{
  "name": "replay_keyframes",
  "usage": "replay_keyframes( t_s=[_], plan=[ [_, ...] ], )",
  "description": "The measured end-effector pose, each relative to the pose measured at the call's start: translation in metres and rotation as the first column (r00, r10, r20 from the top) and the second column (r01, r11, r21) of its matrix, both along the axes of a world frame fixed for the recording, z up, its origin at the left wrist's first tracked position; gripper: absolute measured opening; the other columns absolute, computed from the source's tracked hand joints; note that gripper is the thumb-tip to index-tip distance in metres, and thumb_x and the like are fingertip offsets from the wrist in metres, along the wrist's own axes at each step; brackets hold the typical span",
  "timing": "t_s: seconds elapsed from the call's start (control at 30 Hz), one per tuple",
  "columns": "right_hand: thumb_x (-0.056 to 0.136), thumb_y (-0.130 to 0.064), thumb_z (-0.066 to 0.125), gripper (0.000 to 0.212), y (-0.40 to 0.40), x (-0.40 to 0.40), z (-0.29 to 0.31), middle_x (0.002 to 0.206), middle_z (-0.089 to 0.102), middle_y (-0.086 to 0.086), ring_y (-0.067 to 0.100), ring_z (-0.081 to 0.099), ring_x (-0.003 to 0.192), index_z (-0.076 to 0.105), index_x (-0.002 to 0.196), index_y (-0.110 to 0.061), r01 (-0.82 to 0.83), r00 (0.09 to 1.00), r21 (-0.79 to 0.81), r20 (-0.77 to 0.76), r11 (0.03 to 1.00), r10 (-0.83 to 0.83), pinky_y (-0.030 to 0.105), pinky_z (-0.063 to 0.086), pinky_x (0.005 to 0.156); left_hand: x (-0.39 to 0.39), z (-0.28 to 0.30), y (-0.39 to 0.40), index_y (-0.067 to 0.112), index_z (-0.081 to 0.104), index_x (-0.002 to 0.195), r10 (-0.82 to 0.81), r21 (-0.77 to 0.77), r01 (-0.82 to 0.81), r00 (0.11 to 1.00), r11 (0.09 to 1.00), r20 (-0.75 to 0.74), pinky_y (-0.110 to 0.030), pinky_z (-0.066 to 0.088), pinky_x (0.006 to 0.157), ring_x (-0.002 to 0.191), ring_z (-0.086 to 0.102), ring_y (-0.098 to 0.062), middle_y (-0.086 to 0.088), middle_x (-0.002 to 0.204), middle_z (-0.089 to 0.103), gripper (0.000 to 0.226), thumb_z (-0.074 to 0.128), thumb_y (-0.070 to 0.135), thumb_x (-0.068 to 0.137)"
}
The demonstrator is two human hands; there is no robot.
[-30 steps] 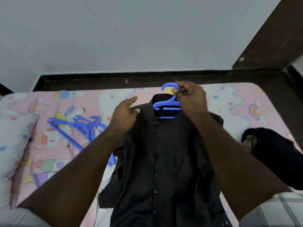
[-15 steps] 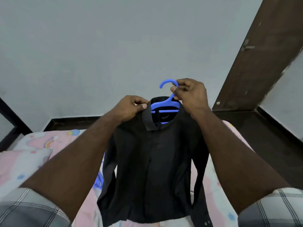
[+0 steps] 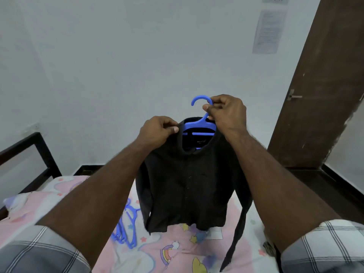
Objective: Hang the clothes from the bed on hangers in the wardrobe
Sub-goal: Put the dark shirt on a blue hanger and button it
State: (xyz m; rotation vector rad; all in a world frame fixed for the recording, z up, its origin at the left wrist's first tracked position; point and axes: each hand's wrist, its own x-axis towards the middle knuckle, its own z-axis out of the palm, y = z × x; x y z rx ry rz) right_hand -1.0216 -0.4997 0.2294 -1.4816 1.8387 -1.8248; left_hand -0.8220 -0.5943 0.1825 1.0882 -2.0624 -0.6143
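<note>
Nearest, the bed with the pink cartoon-print sheet [image 3: 177,251] has a loose pile of blue plastic hangers [image 3: 126,225] lying just left of the hanging black button-up shirt [image 3: 189,186]. The shirt hangs upright above the bed, long axis vertical, collar up, one sleeve trailing down right. Left hand [image 3: 157,131] pinches the collar; right hand [image 3: 226,113] pinches the blue plastic hanger [image 3: 199,126] by its neck, hook pointing up. Behind: white wall, brown wooden door [image 3: 323,95] to the right.

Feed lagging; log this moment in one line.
black button-up shirt on blue plastic hanger | right hand grips hook | left hand pinches collar | above bed
</note>
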Motion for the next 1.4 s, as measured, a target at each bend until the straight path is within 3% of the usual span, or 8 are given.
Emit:
replay_keyframes(
  t_s=[0.13, 0.3, 0.47, 0.73, 0.87, 1.2, 1.3, 1.4],
  plan=[
    [0.082, -0.019, 0.080, 0.013, 0.014, 0.000, 0.013, 0.076, 0.073, -0.009, 0.006, 0.070, 0.059, 0.073, 0.093, -0.019, 0.022, 1.000, -0.023, -0.020, 0.999, -0.022, 0.030, 0.061, 0.073, -0.004, 0.022, 0.027, 0.034, 0.074, 0.094, 0.095, -0.108, -0.115, 0.981, 0.987, -0.171, -0.037, 0.054, 0.089, 0.088, 0.067, -0.008, 0.015, 0.092, 0.073, 0.007, 0.070, 0.031, 0.088],
    [0.081, -0.021, 0.080, 0.011, 0.024, 0.005, 0.031, 0.074, 0.073, -0.009, 0.010, 0.072, 0.065, 0.072, 0.088, -0.021, 0.029, 0.999, -0.064, -0.031, 0.998, -0.031, 0.034, 0.061, 0.074, 0.005, 0.031, 0.043, 0.039, 0.066, 0.098, 0.104, -0.196, -0.065, 0.975, 0.978, 0.195, -0.045, 0.047, 0.097, 0.096, 0.060, -0.007, 0.024, 0.092, 0.062, 0.020, 0.076, 0.043, 0.081],
    [0.083, -0.018, 0.080, 0.012, 0.030, 0.014, 0.043, 0.074, 0.073, -0.004, 0.009, 0.070, 0.059, 0.073, 0.092, -0.016, -0.009, 0.999, -0.054, -0.049, 0.998, 0.006, 0.023, 0.060, 0.060, 0.041, 0.040, 0.030, 0.043, 0.066, 0.103, 0.200, -0.203, -0.173, 0.972, 0.964, 0.122, -0.049, 0.047, 0.100, 0.105, 0.061, -0.011, 0.021, 0.109, 0.066, 0.012, 0.062, 0.041, 0.093],
    [0.084, -0.016, 0.079, 0.011, 0.028, 0.027, 0.058, 0.076, 0.072, -0.001, 0.010, 0.069, 0.057, 0.073, 0.094, -0.014, 0.011, 0.999, -0.108, -0.044, 0.994, -0.016, 0.017, 0.054, 0.051, 0.106, 0.006, 0.013, 0.031, 0.064, 0.127, 0.223, 0.020, -0.230, 0.958, 0.973, 0.182, -0.048, 0.046, 0.106, 0.122, 0.057, -0.023, 0.004, 0.130, 0.065, 0.031, 0.056, 0.019, 0.099],
    [0.085, -0.018, 0.079, 0.011, 0.024, 0.031, 0.048, 0.079, 0.073, 0.000, 0.011, 0.070, 0.059, 0.072, 0.092, -0.016, 0.043, 0.998, -0.092, -0.045, 0.995, -0.048, 0.020, 0.056, 0.055, 0.121, -0.004, 0.013, 0.017, 0.071, 0.109, 0.209, 0.082, -0.228, 0.959, 0.970, 0.190, -0.037, 0.048, 0.090, 0.109, 0.062, -0.026, -0.004, 0.108, 0.070, 0.017, 0.061, 0.010, 0.096],
    [0.087, -0.019, 0.076, 0.009, 0.020, 0.030, 0.028, 0.080, 0.074, 0.001, 0.014, 0.071, 0.066, 0.073, 0.094, -0.016, 0.132, 0.976, -0.032, -0.172, 0.991, -0.136, 0.026, 0.059, 0.071, 0.134, 0.029, 0.020, 0.022, 0.071, 0.095, 0.184, -0.322, -0.301, 0.920, 0.898, -0.345, -0.020, 0.047, 0.082, 0.088, 0.061, -0.006, 0.008, 0.094, 0.066, 0.016, 0.063, 0.009, 0.089],
    [0.086, -0.019, 0.076, 0.009, 0.021, 0.027, 0.031, 0.080, 0.074, 0.000, 0.010, 0.070, 0.061, 0.071, 0.094, -0.016, 0.161, 0.984, -0.085, -0.061, 0.983, -0.167, 0.013, 0.052, 0.057, 0.155, 0.011, 0.011, 0.019, 0.064, 0.094, 0.163, -0.535, -0.187, 0.982, 0.824, -0.094, -0.030, 0.045, 0.078, 0.086, 0.055, -0.014, 0.005, 0.090, 0.055, 0.014, 0.065, 0.008, 0.088],
    [0.086, -0.019, 0.077, 0.010, 0.021, 0.028, 0.034, 0.079, 0.074, -0.002, 0.009, 0.070, 0.058, 0.071, 0.094, -0.016, 0.146, 0.989, -0.099, -0.020, 0.984, -0.148, 0.016, 0.054, 0.057, 0.178, -0.017, -0.003, 0.030, 0.059, 0.104, 0.326, -0.396, -0.150, 0.845, 0.906, 0.425, -0.040, 0.045, 0.085, 0.102, 0.058, -0.020, 0.009, 0.103, 0.056, 0.017, 0.068, 0.029, 0.089]
  ],
)
